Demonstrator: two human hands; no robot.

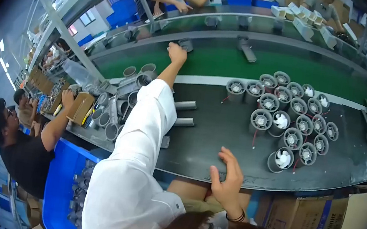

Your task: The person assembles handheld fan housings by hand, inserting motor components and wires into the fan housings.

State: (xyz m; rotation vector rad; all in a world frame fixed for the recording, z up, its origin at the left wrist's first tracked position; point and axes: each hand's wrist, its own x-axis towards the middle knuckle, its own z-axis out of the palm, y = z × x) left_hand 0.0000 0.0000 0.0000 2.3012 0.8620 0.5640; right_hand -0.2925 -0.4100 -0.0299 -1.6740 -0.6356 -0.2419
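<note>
My left arm stretches out over the green conveyor belt (212, 63). My left hand (177, 53) has its fingers closed at the edge of a grey plastic housing (186, 45) there. Further right on the belt lies another grey housing with a handle (246, 50). My right hand (229, 179) hovers at the near edge of the dark worktable (206, 149), empty, thumb and fingers apart. Nearest it stands a round grey fan housing with a white fan wheel (282, 159). Several more round fan housings (261, 119) stand grouped behind, some with red wires.
Grey tubular housings (112, 131) are piled at the left, beside an open cardboard box (81, 107). A blue bin (63, 177) of grey parts stands below. A co-worker (23, 150) sits at left; others work across the belt. Cardboard boxes (302, 225) stand at lower right.
</note>
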